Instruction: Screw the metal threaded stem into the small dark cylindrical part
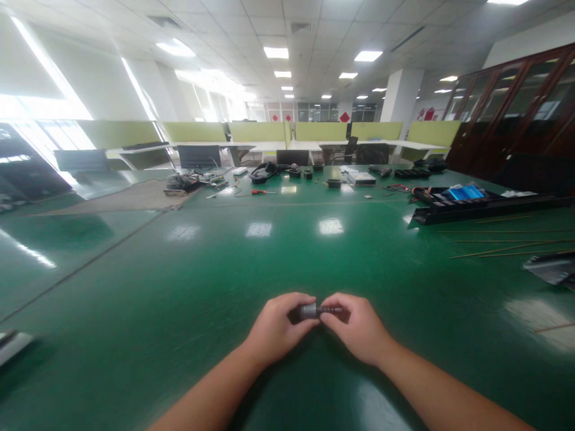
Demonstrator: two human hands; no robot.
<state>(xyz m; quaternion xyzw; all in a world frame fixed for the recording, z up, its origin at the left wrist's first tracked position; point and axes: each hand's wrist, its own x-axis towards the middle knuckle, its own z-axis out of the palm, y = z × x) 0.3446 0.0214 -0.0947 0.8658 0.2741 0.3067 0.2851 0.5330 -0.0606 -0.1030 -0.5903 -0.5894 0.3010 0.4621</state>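
Over the near middle of the green table, my left hand [281,326] is closed around a short grey metal cylinder [308,311], thumb and fingers on either side of it. A thin dark shaft [330,309] with ridges along it sticks out of the cylinder to the right. My right hand [357,326] pinches this ridged shaft between thumb and fingers, and its tip is partly hidden by them. The two hands almost touch at the fingertips. Cylinder and shaft lie roughly level, in one line. Whether they are one piece or two, I cannot tell.
The glossy green table [215,257] spreads all around. Along its far side lie an orange-handled screwdriver [260,191], a white box [360,178] and several small black parts. To the right are a long black tray [489,206] and thin rods [503,241]. A pale object [15,347] sits at the left edge.
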